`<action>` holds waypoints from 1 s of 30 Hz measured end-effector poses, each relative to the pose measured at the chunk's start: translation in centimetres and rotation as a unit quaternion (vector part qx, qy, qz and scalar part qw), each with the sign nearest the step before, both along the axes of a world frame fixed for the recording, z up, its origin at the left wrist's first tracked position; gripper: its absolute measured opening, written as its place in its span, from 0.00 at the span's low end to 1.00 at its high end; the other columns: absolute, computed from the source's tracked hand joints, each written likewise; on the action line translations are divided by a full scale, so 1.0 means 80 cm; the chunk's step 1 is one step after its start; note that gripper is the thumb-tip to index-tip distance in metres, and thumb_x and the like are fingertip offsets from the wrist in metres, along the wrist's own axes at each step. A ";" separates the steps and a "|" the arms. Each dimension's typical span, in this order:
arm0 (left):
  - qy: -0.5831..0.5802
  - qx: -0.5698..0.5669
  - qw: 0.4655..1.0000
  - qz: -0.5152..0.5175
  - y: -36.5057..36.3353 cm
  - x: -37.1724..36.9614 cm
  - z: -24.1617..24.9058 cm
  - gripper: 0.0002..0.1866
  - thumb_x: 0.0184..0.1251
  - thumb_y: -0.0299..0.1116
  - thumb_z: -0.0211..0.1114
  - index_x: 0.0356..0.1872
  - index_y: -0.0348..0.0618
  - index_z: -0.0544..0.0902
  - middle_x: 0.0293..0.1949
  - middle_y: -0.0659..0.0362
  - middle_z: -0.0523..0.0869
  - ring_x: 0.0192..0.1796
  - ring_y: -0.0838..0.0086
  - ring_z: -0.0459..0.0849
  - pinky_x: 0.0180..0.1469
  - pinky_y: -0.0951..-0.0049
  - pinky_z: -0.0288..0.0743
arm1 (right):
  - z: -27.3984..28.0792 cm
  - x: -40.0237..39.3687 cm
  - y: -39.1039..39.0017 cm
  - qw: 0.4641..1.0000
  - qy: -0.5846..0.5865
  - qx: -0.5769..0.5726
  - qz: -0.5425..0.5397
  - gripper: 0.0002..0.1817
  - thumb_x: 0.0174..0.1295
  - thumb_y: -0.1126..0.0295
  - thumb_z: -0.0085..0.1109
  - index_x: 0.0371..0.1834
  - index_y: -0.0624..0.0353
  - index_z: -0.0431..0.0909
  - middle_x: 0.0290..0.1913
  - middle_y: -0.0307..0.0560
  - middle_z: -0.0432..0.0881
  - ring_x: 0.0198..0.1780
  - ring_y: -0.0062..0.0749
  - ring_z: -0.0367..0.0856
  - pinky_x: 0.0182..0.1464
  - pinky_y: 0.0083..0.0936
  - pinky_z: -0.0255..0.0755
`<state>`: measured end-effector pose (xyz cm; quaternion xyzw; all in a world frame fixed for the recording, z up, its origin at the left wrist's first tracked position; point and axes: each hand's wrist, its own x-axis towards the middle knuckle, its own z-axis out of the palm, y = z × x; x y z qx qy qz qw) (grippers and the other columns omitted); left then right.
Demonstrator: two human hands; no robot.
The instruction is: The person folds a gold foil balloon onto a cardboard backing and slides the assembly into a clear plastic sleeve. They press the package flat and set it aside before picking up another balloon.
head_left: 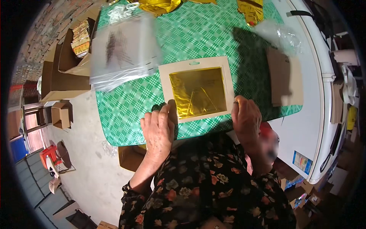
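Observation:
A beige cardboard hang card [231, 89] with a slot at its top lies flat on the table in front of me. A shiny gold foil piece [198, 91], slightly creased, covers its middle. My left hand [157, 128] is closed at the card's lower left corner, thumb against the edge. Something small and black [158, 107] shows by its fingertips; I cannot make out what it is. At the lower right corner, my right hand [247, 114] is closed with bent fingers pinching the card's edge. The undersides of both hands are hidden.
Clear plastic sleeves [127, 49] are stacked at the table's left. Beige cards [284, 78] lie at the right, below a crumpled clear bag [280, 36]. Gold foil [160, 5] lies at the back. Cardboard boxes [65, 86] stand left of the green tablecloth [190, 34], a white appliance [305, 114] right.

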<state>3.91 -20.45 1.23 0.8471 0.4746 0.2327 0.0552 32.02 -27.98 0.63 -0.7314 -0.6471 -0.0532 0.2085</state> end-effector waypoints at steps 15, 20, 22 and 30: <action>-0.080 0.045 0.994 -0.059 0.023 -0.001 0.035 0.25 0.66 0.22 0.72 0.65 0.38 0.82 0.55 0.47 0.86 0.59 0.48 0.84 0.63 0.50 0.76 | 0.032 0.017 0.028 0.992 -0.024 0.096 0.082 0.21 0.65 0.73 0.71 0.61 0.59 0.81 0.54 0.50 0.85 0.62 0.52 0.84 0.64 0.51 0.76; -0.047 0.013 0.989 -0.141 0.066 0.062 0.031 0.35 0.79 0.43 0.67 0.81 0.40 0.71 0.82 0.40 0.71 0.84 0.42 0.67 0.85 0.43 0.60 | 0.045 -0.015 0.072 0.985 -0.023 0.023 0.167 0.37 0.68 0.58 0.71 0.79 0.60 0.73 0.80 0.57 0.74 0.84 0.55 0.65 0.82 0.63 0.55; 0.008 0.037 0.989 -0.140 0.082 0.075 0.000 0.38 0.82 0.50 0.64 0.85 0.42 0.68 0.85 0.41 0.67 0.87 0.43 0.62 0.87 0.41 0.55 | 0.012 -0.010 0.087 0.985 -0.044 -0.028 0.165 0.42 0.71 0.52 0.68 0.84 0.61 0.69 0.86 0.57 0.67 0.89 0.54 0.58 0.85 0.65 0.46; 0.061 0.010 0.991 -0.120 0.080 0.076 -0.001 0.38 0.84 0.57 0.59 0.86 0.48 0.68 0.86 0.42 0.64 0.88 0.42 0.58 0.87 0.36 0.50 | -0.001 0.045 0.085 0.992 -0.076 -0.047 0.085 0.42 0.75 0.52 0.64 0.86 0.63 0.64 0.87 0.54 0.66 0.89 0.51 0.58 0.85 0.68 0.48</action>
